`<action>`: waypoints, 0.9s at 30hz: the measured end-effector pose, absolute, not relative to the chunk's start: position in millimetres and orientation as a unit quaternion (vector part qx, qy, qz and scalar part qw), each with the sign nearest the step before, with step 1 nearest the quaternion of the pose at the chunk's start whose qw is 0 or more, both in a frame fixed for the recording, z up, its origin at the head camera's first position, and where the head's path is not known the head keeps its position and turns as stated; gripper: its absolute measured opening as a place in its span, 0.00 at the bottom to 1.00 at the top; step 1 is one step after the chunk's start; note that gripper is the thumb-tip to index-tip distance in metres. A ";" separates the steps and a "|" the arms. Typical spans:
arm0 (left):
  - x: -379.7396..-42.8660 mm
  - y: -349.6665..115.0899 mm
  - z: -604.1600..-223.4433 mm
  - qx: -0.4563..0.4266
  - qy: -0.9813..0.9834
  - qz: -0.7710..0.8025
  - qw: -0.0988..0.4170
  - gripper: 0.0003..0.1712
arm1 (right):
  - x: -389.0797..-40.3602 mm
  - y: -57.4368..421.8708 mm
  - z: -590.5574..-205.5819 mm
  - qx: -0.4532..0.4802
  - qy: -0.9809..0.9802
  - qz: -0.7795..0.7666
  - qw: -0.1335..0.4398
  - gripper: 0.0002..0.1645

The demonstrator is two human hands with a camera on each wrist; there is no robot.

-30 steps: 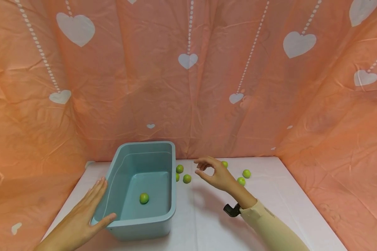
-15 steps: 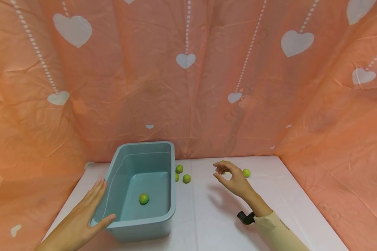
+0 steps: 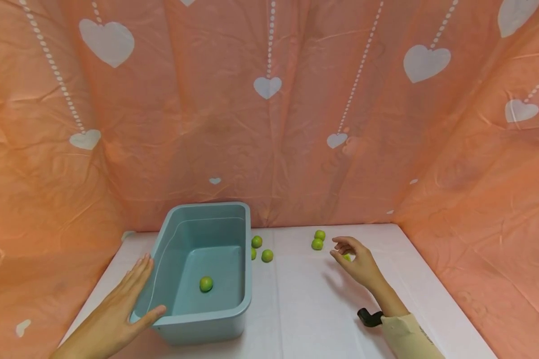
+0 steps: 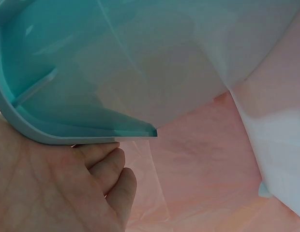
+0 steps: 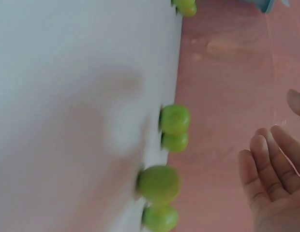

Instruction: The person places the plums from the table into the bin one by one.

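Note:
My left hand (image 3: 117, 311) lies along the left rim of a blue-grey plastic tub (image 3: 202, 315), fingers extended and thumb over the near corner. In the left wrist view, the tub's wall (image 4: 53, 139) meets the hand. One green lime (image 3: 206, 283) rests on the tub floor. My right hand (image 3: 361, 267), its fingers bent and holding nothing, hovers above the table's right side. A lime (image 3: 347, 258) shows partly through the gap between thumb and fingers. Left of that hand sit two limes (image 3: 317, 244). The right wrist view shows a nearer lime (image 5: 159, 184) beside another.
Beside the tub's right wall lie several more limes (image 3: 267, 256), one partly hidden by the rim. A white cloth covers the table (image 3: 292, 304). Orange sheeting (image 3: 269, 149) with white hearts surrounds it at the back and sides.
My right hand has moved rightward from near the limes beside the tub to the limes farther right, uncovering two limes. The left hand and the tub stay in place.

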State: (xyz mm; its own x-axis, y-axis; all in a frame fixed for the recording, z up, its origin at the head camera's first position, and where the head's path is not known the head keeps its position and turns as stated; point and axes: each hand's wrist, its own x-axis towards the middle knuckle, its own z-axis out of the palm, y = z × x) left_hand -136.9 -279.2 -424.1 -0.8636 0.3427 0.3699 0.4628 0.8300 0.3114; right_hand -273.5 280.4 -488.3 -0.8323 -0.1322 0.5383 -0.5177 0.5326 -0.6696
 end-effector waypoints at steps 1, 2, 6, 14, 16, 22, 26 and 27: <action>-137.2 -279.3 -424.2 -0.213 -0.945 -0.199 0.150 0.60 | -273.9 283.1 -490.5 0.186 -0.851 0.440 0.219 0.19; -137.5 -279.3 -424.2 -0.213 -0.945 -0.199 0.149 0.60 | -274.3 285.7 -492.6 0.181 -0.854 0.436 0.220 0.19; -138.7 -279.8 -424.8 -0.215 -0.945 -0.197 0.151 0.60 | -276.3 295.4 -499.9 0.153 -0.869 0.420 0.214 0.20; -138.9 -279.5 -423.9 -0.214 -0.946 -0.195 0.148 0.60 | -279.2 309.8 -509.1 0.115 -0.884 0.407 0.198 0.21; -139.1 -279.6 -423.8 -0.214 -0.946 -0.196 0.145 0.60 | -279.2 312.3 -511.0 0.111 -0.885 0.406 0.198 0.22; -139.6 -279.9 -423.9 -0.214 -0.945 -0.199 0.145 0.60 | -279.0 316.9 -514.0 0.089 -0.896 0.395 0.180 0.23; -139.8 -280.0 -424.3 -0.217 -0.944 -0.199 0.149 0.60 | -278.1 318.5 -514.0 0.066 -0.909 0.385 0.146 0.22; -139.8 -280.0 -424.2 -0.217 -0.944 -0.199 0.150 0.60 | -278.0 318.7 -514.1 0.059 -0.912 0.382 0.137 0.22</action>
